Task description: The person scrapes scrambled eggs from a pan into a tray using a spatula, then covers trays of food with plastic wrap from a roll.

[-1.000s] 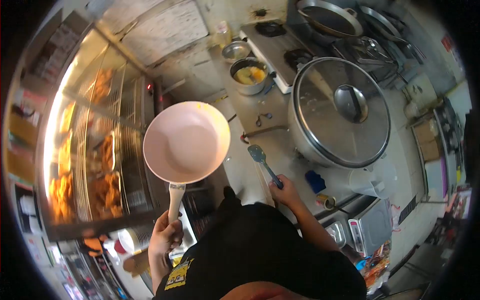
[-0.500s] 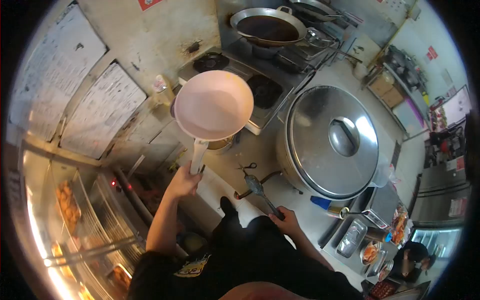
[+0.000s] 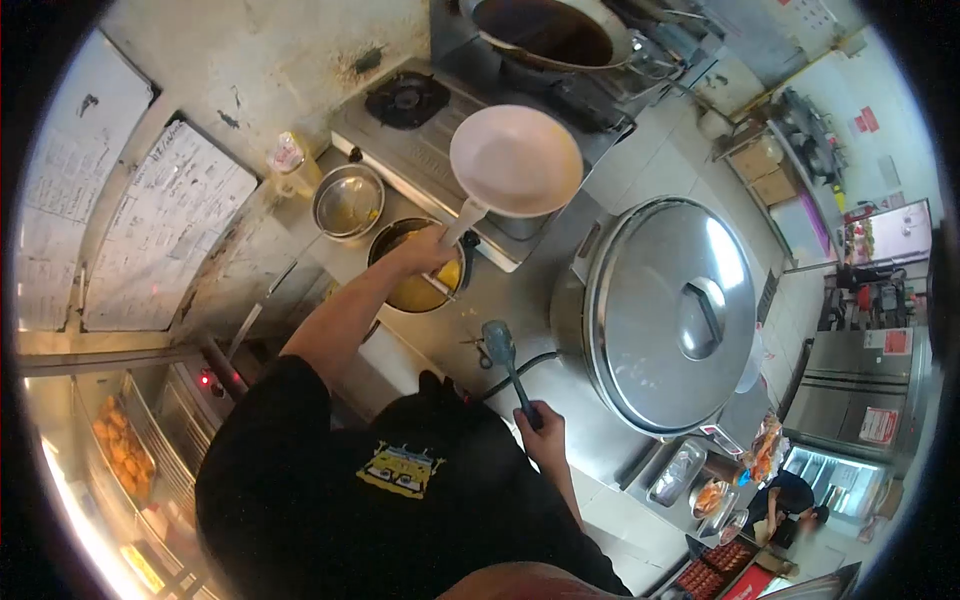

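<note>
My left hand is closed around the pale handle of a frying pan. The pan's light pink inside faces up, and in this view it covers the near right burner of the gas stove. Below that hand, partly hidden by it, stands a dark-rimmed pot with yellow liquid and a light-coloured utensil in it. Closer to my body, my right hand grips the dark handle of a spatula. Its grey-green head points away from me, over the steel counter near a pair of scissors.
A steel bowl and an oil bottle stand left of the stove. Behind is a wok of dark liquid. A big lidded pot rises at the right. One person bends over at the lower right.
The pan has moved away from me and to the right, over the stove. The pot of yellow liquid and the steel bowl now show. My right hand still holds the spatula, now more upright.
</note>
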The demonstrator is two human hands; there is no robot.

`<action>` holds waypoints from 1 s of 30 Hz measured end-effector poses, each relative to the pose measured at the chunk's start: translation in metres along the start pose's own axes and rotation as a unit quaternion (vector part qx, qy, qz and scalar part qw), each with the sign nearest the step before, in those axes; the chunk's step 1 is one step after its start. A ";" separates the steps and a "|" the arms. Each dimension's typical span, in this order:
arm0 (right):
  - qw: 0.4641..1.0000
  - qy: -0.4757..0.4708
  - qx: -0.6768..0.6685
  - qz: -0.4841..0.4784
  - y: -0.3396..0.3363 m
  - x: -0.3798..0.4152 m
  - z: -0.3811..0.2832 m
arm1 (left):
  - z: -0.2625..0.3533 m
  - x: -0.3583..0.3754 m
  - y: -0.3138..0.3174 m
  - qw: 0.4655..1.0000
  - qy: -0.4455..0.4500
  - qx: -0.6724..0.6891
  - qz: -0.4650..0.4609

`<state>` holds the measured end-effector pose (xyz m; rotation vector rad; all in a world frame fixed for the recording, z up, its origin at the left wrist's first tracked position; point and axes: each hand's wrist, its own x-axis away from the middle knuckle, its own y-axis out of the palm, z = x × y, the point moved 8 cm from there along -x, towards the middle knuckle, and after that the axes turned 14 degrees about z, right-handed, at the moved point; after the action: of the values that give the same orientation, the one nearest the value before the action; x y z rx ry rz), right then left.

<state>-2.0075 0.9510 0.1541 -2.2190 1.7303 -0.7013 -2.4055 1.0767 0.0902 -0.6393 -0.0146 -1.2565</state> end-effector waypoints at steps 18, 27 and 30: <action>0.926 -0.218 0.309 0.012 0.281 -0.130 -0.097 | -0.115 0.039 -0.249 0.925 -0.041 0.008 0.376; 0.908 -0.109 0.401 0.048 0.325 -0.119 -0.054 | -0.062 0.051 -0.218 0.981 0.038 0.038 0.185; 0.931 -0.080 0.345 0.088 0.270 -0.104 -0.084 | -0.013 0.051 -0.204 0.973 0.087 -0.082 0.199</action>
<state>-2.2968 0.9861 0.0771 -1.5695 1.3037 -0.8850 -2.5726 0.9931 0.1867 -0.6347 0.3521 -0.9255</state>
